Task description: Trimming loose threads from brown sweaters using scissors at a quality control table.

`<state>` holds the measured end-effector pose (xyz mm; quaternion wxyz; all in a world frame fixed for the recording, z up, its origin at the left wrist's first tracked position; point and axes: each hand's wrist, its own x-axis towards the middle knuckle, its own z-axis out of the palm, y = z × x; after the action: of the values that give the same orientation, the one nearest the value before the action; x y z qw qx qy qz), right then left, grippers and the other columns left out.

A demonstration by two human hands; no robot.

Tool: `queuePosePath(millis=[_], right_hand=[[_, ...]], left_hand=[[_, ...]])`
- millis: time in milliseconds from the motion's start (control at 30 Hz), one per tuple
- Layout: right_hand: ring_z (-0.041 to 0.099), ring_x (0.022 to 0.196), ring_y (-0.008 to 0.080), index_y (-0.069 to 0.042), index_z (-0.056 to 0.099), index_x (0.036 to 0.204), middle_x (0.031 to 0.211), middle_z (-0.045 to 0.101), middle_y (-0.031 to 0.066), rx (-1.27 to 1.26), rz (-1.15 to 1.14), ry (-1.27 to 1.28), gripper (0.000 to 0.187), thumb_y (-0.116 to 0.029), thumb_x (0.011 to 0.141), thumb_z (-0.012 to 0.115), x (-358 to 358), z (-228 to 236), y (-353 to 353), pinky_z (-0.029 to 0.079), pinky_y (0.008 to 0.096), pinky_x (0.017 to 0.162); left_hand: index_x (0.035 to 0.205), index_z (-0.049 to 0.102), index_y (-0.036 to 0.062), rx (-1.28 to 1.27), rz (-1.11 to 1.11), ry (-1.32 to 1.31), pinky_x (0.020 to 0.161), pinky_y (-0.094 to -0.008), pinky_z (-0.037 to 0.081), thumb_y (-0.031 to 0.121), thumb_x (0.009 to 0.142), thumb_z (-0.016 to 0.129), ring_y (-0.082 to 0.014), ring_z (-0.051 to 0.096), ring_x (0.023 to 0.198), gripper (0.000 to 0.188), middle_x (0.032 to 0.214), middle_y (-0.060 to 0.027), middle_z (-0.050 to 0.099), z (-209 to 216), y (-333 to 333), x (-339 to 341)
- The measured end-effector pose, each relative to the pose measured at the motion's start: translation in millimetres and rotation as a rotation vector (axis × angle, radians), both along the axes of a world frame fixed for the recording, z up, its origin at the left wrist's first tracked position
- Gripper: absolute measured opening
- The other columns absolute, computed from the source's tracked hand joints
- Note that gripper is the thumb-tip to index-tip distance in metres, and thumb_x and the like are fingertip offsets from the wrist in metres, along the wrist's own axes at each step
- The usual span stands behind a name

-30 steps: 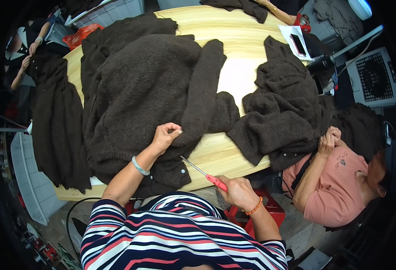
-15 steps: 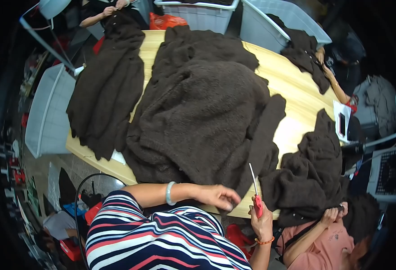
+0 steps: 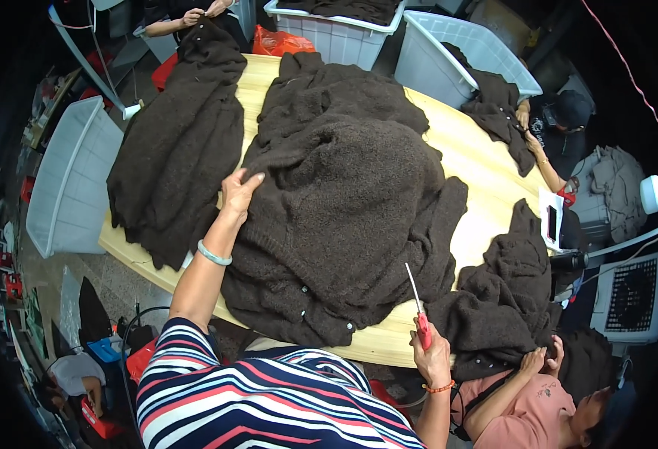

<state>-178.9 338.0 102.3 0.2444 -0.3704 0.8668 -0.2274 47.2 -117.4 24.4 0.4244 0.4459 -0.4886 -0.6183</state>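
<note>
In front of me a dark brown knit cardigan (image 3: 344, 202) lies heaped on top of similar knitwear, with small pale buttons (image 3: 304, 289) along its near edge. My left hand (image 3: 239, 196) reaches to the heap's left side, thumb and fingers closed on a fold of the cardigan. My right hand (image 3: 433, 356) is wrapped around red-handled scissors (image 3: 423, 329), seen edge-on. Their thin metal blades point away from me, above the table's near edge and close to the cardigan's right side.
More brown knitwear lies left (image 3: 183, 142) and right (image 3: 493, 299) on the pale wooden table (image 3: 463, 142). Co-workers' hands (image 3: 542, 361) handle garments at near right, far right and far left. Grey plastic bins (image 3: 67, 179) stand around the table; a phone (image 3: 552, 222) lies at the right edge.
My left hand has moved from near the table's front edge, forward and left, onto the cardigan. The cardigan's buttoned edge now shows at the front. My right hand still holds the scissors.
</note>
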Motion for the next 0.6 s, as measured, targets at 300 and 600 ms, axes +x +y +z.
queuePosePath(millis=[300, 600], right_hand=[[0.067, 0.083, 0.0404, -0.008, 0.062, 0.117, 0.086, 0.067, 0.0219, -0.108, -0.092, -0.055, 0.031, -0.013, 0.087, 0.064, -21.5, 7.4, 17.0, 0.052, 0.0437, 0.073], [0.066, 0.085, 0.0418, -0.009, 0.061, 0.120, 0.089, 0.067, 0.0227, -0.044, -0.031, -0.069, 0.034, -0.014, 0.087, 0.065, -43.9, -11.0, 54.4, 0.052, 0.0464, 0.075]], left_hand=[[0.109, 0.065, 0.0021, -0.859, -1.318, -0.831, 0.080, -0.0400, 0.053, 0.024, 0.078, 0.074, -0.0329, 0.062, 0.101, 0.038, 0.105, -0.0158, 0.063, 26.2, 192.9, -60.0], [0.120, 0.057, -0.0036, -0.361, -0.084, -0.452, 0.080, -0.0281, 0.050, 0.025, 0.081, 0.079, -0.0107, 0.058, 0.086, 0.053, 0.096, -0.0066, 0.062, 12.6, 136.6, -91.2]])
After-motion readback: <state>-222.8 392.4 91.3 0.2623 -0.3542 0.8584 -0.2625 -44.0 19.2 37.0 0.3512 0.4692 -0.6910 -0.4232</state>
